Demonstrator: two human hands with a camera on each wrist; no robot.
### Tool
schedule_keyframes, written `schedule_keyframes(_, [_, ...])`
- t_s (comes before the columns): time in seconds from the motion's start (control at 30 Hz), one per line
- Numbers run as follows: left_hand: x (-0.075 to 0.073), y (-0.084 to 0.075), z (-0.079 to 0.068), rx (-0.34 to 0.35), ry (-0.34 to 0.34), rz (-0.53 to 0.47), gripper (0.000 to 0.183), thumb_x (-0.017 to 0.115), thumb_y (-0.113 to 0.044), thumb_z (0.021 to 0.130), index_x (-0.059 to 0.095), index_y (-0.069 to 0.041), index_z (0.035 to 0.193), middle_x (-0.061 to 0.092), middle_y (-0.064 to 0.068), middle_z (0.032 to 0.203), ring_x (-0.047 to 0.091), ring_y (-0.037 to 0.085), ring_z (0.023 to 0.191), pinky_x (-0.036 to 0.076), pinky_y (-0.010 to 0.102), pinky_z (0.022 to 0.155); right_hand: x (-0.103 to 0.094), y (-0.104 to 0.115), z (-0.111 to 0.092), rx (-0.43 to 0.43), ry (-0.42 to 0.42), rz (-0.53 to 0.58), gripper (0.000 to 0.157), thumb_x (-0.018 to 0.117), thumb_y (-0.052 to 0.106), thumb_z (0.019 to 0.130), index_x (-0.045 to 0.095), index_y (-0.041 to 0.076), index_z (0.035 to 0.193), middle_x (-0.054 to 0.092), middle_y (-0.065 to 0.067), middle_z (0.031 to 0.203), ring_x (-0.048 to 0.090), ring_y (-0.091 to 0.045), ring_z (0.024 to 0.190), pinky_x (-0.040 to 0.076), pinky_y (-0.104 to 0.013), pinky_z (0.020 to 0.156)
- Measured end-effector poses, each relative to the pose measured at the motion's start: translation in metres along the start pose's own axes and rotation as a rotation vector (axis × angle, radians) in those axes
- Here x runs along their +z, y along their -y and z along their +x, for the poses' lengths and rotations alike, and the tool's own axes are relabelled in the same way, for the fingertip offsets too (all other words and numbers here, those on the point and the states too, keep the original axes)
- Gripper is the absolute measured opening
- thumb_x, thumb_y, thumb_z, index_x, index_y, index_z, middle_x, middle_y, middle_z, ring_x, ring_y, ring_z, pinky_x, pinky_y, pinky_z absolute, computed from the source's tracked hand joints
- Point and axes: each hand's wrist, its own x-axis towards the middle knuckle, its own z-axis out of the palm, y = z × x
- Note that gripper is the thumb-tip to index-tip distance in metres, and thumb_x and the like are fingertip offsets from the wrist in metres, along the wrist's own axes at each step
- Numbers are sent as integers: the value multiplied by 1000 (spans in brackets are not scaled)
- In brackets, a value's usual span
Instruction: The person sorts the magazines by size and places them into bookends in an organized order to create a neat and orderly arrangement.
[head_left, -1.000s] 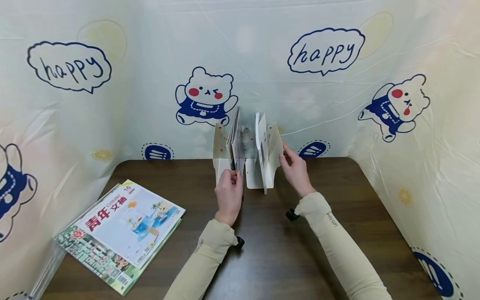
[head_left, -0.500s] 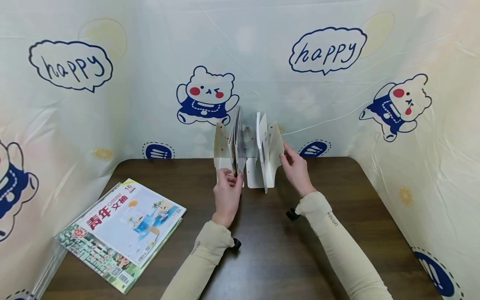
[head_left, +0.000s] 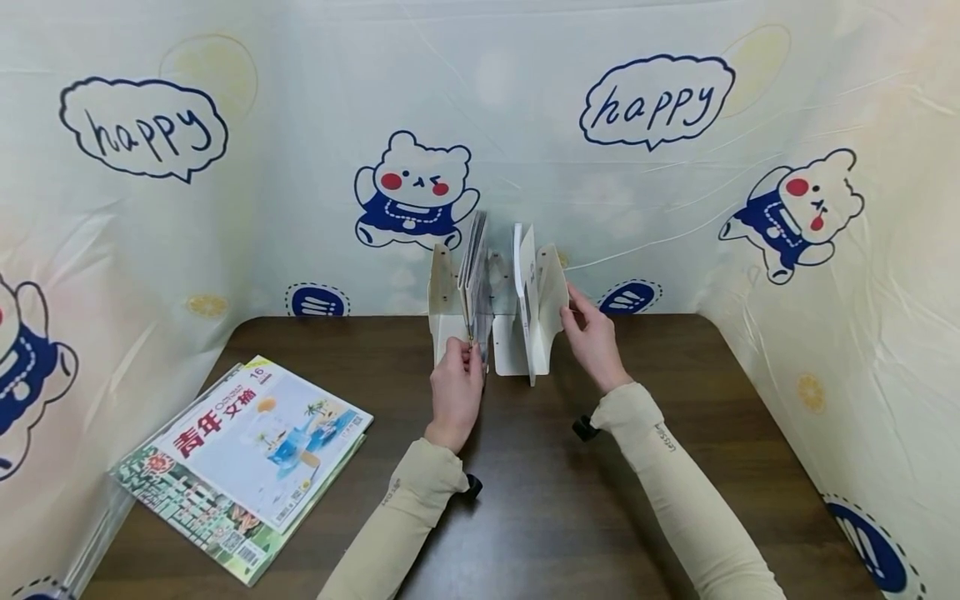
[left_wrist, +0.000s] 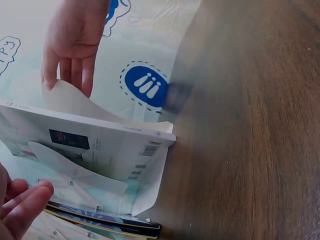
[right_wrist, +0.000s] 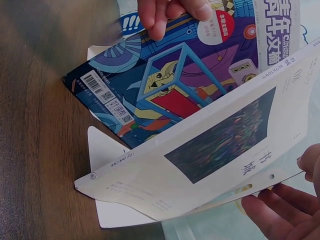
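Observation:
A cream-white desktop book rack (head_left: 553, 300) stands at the back of the table, with upright side panels and slots. In its left part thin magazines (head_left: 474, 267) stand on edge; the right wrist view shows the blue and purple cover of one magazine (right_wrist: 175, 85). My left hand (head_left: 456, 396) pinches the near edge of these magazines. A white book (right_wrist: 225, 135) leans upright in the right part, beside the right panel. My right hand (head_left: 597, 343) holds the outer edge of that right panel between thumb and fingers.
On the table's left lies a stack of magazines (head_left: 262, 442), a pale blue cover on top of a green one. A patterned plastic sheet (head_left: 525, 108) hangs behind the dark wooden table (head_left: 555, 500) and along both sides.
Half a second ago the left hand's fingers were spread wider around the magazines' near edge; now they are drawn together on it. The right hand keeps its place on the panel.

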Motion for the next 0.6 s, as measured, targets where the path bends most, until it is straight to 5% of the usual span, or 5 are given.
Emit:
schedule_keyframes(0.27, [-1,-1,1,3,-7,0,10,63,-10,104,58,-3,99,72,11,82,72,21,69,61,36,62,1,0,0,-9,1,-2,51,57,19,109,45,16,159,58,-18,148,66,-34,117,60,-49,93])
schedule_keyframes(0.6, [-12,-3,2,-29,67,29,12,66,-13,102,60,-3,102,73,10,83,73,22,70,62,37,63,1,-1,0,-4,-8,-5,52,57,17,108,45,16,159,58,-17,149,66,-34,117,59,-48,95])
